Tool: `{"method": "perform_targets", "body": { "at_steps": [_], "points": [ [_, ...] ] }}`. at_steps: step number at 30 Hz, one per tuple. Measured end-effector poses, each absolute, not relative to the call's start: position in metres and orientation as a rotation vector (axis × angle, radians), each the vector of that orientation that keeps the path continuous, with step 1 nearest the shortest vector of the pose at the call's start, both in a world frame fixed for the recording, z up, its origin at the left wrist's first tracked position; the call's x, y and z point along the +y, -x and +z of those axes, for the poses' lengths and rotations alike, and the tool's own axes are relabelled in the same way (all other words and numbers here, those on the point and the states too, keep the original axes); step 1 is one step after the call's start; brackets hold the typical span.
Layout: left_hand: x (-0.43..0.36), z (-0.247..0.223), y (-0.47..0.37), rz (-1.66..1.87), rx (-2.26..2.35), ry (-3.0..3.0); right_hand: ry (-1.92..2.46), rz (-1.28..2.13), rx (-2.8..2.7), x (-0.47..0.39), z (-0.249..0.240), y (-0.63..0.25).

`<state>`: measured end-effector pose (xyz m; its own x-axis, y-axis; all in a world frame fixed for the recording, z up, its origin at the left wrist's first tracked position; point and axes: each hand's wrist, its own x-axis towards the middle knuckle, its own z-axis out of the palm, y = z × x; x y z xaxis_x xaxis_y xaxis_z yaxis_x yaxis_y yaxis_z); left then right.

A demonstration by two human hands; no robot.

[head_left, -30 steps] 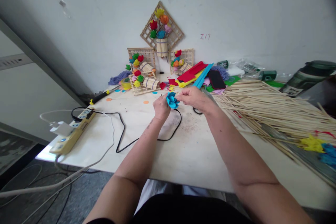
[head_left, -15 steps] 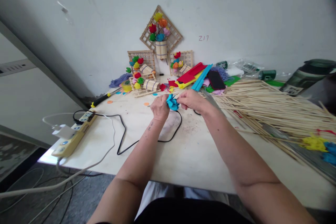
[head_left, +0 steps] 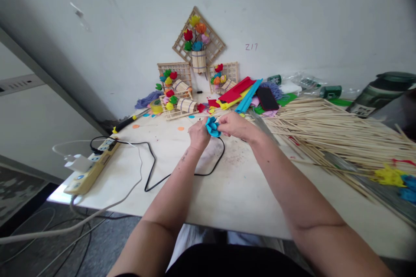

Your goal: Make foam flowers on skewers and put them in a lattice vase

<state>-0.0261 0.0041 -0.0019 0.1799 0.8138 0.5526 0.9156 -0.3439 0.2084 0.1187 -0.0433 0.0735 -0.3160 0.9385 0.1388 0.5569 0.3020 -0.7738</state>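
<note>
A blue paper flower [head_left: 212, 127] with several cupped petals is held between my two hands above the table. My left hand [head_left: 199, 135] is closed around its base, and the fingers hide whatever stem it has. From the other side, my right hand [head_left: 233, 125] pinches a petal at the flower's right edge. Just behind my hands lie folded strips of blue crepe paper [head_left: 248, 97] and red crepe paper [head_left: 238, 88].
Bamboo sticks [head_left: 325, 125] are heaped on the right, near a dark bottle [head_left: 378, 95]. A power strip [head_left: 92, 166] with cables sits at the left edge. Lattice frames with paper flowers [head_left: 199, 43] stand against the wall. A phone [head_left: 268, 98] lies behind my right hand. A black cable [head_left: 152, 164] crosses the table.
The blue flower has turned slightly in my left hand, its opening now facing me more. My right fingers have shifted a little left, onto its edge.
</note>
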Motion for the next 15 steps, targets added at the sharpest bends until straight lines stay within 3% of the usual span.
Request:
{"method": "perform_targets", "body": {
  "at_steps": [8, 15],
  "points": [
    [0.0061, 0.0018, 0.0262, -0.811, -1.722, 2.364, 1.48, 0.138, -2.118, -0.0412, 0.0728, -0.1138],
    [0.0031, 0.0041, 0.024, -0.836, -1.741, 2.298, 1.517, 0.118, -2.116, -0.0491, 0.0789, -0.1105]
  ]
}}
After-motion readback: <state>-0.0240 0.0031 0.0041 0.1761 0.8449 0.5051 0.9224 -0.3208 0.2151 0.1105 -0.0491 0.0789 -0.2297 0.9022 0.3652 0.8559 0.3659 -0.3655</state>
